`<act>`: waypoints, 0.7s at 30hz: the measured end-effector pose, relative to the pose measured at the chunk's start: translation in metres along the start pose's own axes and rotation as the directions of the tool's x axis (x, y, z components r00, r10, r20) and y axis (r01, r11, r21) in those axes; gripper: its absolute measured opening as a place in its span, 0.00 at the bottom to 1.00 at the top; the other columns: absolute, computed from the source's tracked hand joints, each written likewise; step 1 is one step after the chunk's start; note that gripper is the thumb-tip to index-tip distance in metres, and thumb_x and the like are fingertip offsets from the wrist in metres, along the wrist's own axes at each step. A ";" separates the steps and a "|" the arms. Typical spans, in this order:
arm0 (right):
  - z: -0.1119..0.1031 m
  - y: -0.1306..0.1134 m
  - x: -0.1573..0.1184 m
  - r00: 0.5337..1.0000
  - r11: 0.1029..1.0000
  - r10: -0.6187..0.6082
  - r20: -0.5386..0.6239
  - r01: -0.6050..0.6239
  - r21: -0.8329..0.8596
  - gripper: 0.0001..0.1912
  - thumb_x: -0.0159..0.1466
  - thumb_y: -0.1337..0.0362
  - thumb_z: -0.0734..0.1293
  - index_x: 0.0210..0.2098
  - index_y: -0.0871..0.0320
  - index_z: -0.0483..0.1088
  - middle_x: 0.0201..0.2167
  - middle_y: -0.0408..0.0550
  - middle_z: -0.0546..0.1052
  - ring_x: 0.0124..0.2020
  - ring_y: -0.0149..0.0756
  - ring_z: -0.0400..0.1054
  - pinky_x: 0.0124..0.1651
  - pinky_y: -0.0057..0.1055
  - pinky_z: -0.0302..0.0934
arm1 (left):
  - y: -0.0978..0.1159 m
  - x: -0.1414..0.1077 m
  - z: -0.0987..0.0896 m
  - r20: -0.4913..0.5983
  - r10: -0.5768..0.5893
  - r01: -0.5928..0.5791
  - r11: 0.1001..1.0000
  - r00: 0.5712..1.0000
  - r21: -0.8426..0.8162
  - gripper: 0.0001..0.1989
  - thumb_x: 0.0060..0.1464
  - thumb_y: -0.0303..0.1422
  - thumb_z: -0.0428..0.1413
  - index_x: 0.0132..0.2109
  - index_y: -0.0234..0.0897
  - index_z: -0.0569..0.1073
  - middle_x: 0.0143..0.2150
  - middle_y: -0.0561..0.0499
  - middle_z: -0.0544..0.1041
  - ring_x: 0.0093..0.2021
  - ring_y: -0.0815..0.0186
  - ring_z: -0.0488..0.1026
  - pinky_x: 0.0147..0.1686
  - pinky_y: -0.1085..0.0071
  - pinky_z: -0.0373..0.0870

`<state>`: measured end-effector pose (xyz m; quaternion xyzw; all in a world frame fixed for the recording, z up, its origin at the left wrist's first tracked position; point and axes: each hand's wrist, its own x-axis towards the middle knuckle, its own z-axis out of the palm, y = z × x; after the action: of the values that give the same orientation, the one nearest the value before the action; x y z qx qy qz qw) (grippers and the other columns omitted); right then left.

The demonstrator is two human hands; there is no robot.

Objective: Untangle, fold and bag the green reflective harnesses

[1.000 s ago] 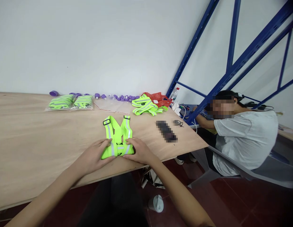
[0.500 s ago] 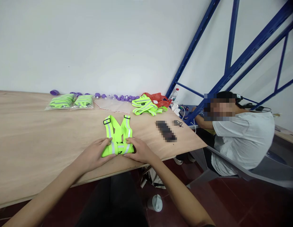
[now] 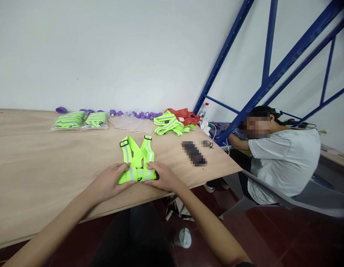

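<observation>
A neon-yellow reflective vest (image 3: 137, 157) made of straps with silver stripes lies near the table's front edge. Its lower part is folded into a band, while two shoulder straps with black buckles stretch away from me. My left hand (image 3: 112, 180) grips the left end of the folded band, thumb toward the top. At the right end, my right hand (image 3: 165, 178) pinches the band between thumb and fingers. What lies under the folded layers is hidden.
Bagged reflective vests (image 3: 69, 120) lie at the back left, by several purple pieces (image 3: 144, 115) and a flat clear bag (image 3: 129, 125). A loose reflective vest (image 3: 172, 124) rests before a red plastic bag (image 3: 185, 115). A blurred dark object (image 3: 194, 153) lies right; beyond, a person (image 3: 283, 159) sits.
The view has shifted slightly. Both hands keep their hold on the vest's folded band, which looks almost the same as before.
</observation>
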<state>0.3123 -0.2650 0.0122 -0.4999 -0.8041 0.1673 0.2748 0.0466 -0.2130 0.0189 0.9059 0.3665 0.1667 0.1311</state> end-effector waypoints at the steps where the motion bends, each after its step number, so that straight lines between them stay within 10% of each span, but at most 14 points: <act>1: 0.000 0.000 0.000 1.000 1.000 0.004 -0.007 -0.004 0.000 0.28 0.59 0.51 0.74 0.55 0.56 0.70 0.56 0.55 0.75 0.61 0.48 0.66 0.63 0.45 0.60 | 0.001 0.000 -0.002 0.012 -0.005 0.005 1.000 1.000 0.002 0.32 0.60 0.55 0.50 0.59 0.35 0.70 0.59 0.38 0.75 0.58 0.48 0.73 0.55 0.56 0.69; 21: -0.010 0.008 0.000 0.999 0.996 -0.042 0.021 0.040 0.079 0.28 0.57 0.51 0.76 0.53 0.54 0.73 0.59 0.53 0.74 0.62 0.46 0.66 0.63 0.43 0.61 | 0.001 0.010 -0.005 0.027 -0.006 0.005 0.998 1.000 0.062 0.28 0.57 0.55 0.53 0.51 0.37 0.74 0.47 0.41 0.79 0.49 0.49 0.76 0.47 0.58 0.71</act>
<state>0.3238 -0.2619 0.0156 -0.4702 -0.8100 0.1987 0.2887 0.0519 -0.2063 0.0259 0.9108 0.3721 0.1423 0.1082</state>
